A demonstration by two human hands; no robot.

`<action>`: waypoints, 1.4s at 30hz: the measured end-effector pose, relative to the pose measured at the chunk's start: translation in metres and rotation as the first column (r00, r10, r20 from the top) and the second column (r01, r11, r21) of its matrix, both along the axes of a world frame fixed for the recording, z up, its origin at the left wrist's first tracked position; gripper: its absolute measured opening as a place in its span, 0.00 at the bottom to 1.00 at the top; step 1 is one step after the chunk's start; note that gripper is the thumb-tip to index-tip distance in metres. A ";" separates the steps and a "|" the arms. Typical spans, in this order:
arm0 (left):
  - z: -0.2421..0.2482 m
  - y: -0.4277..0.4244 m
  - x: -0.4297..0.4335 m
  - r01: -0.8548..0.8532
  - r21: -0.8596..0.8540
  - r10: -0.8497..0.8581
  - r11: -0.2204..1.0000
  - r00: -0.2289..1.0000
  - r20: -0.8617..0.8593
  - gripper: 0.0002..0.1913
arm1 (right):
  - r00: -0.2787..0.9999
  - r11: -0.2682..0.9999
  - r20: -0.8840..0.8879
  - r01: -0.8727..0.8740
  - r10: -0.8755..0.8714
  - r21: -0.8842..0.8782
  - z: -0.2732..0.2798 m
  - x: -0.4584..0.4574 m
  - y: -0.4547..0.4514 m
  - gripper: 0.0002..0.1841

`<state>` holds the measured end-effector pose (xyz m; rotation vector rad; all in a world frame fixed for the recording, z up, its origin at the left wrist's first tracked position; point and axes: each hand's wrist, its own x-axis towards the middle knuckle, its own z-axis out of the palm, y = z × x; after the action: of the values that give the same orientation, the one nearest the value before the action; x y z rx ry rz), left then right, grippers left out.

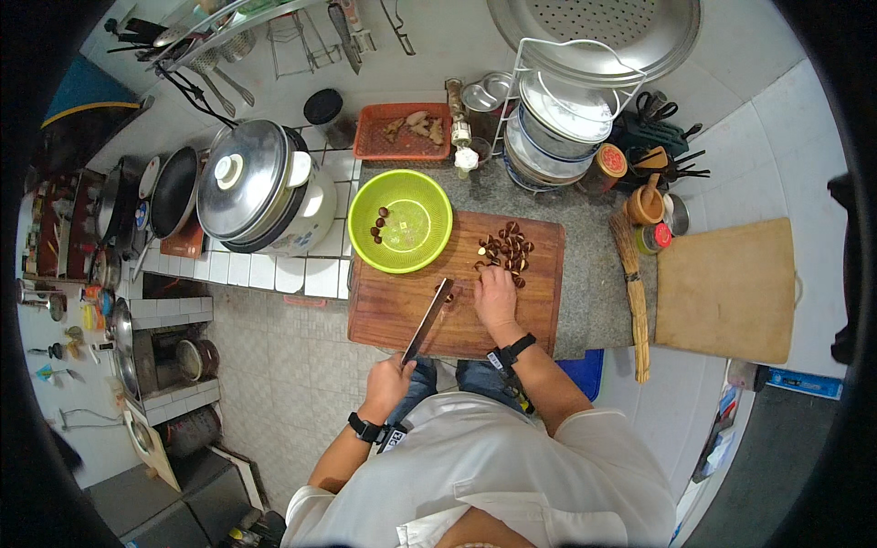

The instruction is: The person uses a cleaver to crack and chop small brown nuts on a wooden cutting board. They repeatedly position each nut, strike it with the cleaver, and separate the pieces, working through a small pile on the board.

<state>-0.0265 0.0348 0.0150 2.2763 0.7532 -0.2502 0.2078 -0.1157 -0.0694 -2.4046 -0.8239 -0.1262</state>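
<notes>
My left hand [389, 387] grips the handle of a cleaver-like knife [425, 325], whose blade slants up over the wooden cutting board [390, 308]. Close to the blade's far end lies a small brown nut [449, 298]. My right hand [495, 298] reaches to the near edge of a pile of dark brown nuts [510, 246], which look like chestnuts, many showing pale cuts. Its fingertips touch the pile; whether they pinch a nut is hidden. A lime-green plastic basket [431, 233] rests partly on the board's far left corner, with several brown nuts inside.
Behind the board stand a red basket [363, 133] of ginger and a rack [514, 75] of stacked bowls. A lidded pot [250, 178] is at the left. To the right lie a straw brush [630, 281] and a pale board [726, 288]; a wooden mortar [644, 205] stands nearby.
</notes>
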 end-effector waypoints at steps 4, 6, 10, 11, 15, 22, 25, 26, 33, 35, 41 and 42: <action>-0.003 -0.004 0.000 0.037 -0.001 -0.037 0.999 0.999 0.010 0.12 | 0.993 0.989 -0.117 -0.044 0.027 -0.138 -0.008 0.002 -0.007 0.11; -0.004 -0.006 0.000 0.043 0.000 -0.043 0.999 0.999 0.027 0.13 | 0.977 0.983 -0.169 -0.152 0.132 -0.107 -0.013 -0.015 -0.008 0.11; -0.006 -0.009 0.004 0.070 0.010 -0.070 0.997 0.997 -0.008 0.13 | 0.948 0.980 -0.255 -0.198 0.188 -0.014 -0.015 -0.042 -0.012 0.15; -0.005 -0.010 0.005 0.074 0.012 -0.074 0.997 0.997 -0.007 0.14 | 0.956 0.984 -0.234 -0.176 0.178 0.029 -0.014 -0.044 -0.014 0.17; -0.004 -0.012 0.012 0.126 0.064 -0.125 0.990 0.992 -0.016 0.15 | 0.975 0.992 -0.190 -0.124 0.118 -0.018 -0.008 -0.041 -0.022 0.19; -0.005 -0.017 0.021 0.193 0.134 -0.182 0.972 0.979 -0.089 0.13 | 0.975 0.981 -0.181 -0.152 0.129 -0.119 -0.009 -0.041 -0.018 0.14; -0.006 -0.018 0.021 0.186 0.142 -0.174 0.972 0.980 -0.092 0.13 | 0.974 0.983 -0.190 -0.146 0.123 -0.111 -0.009 -0.041 -0.017 0.15; -0.006 -0.019 0.021 0.183 0.145 -0.172 0.972 0.981 -0.088 0.13 | 0.977 0.985 -0.176 -0.140 0.121 -0.102 -0.009 -0.040 -0.017 0.15; -0.006 -0.018 0.020 0.189 0.142 -0.179 0.972 0.981 -0.079 0.13 | 0.978 0.988 -0.175 -0.127 0.110 -0.090 -0.010 -0.040 -0.017 0.17; -0.006 -0.017 0.020 0.202 0.164 -0.192 0.965 0.979 -0.073 0.12 | 0.976 0.988 -0.187 -0.127 0.109 -0.087 -0.011 -0.041 -0.018 0.18; -0.007 -0.010 0.022 0.257 0.197 -0.247 0.946 0.966 -0.074 0.10 | 0.968 0.998 -0.251 -0.015 -0.001 -0.065 0.010 -0.030 -0.023 0.17; -0.008 -0.009 0.023 0.267 0.195 -0.255 0.944 0.963 -0.087 0.10 | 0.948 0.992 -0.306 0.048 -0.083 -0.119 0.020 -0.025 -0.021 0.16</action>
<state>-0.0038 0.0257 0.0071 2.5768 0.5246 -0.3822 0.1828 -0.1365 -0.0494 -2.4686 -0.6183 0.2746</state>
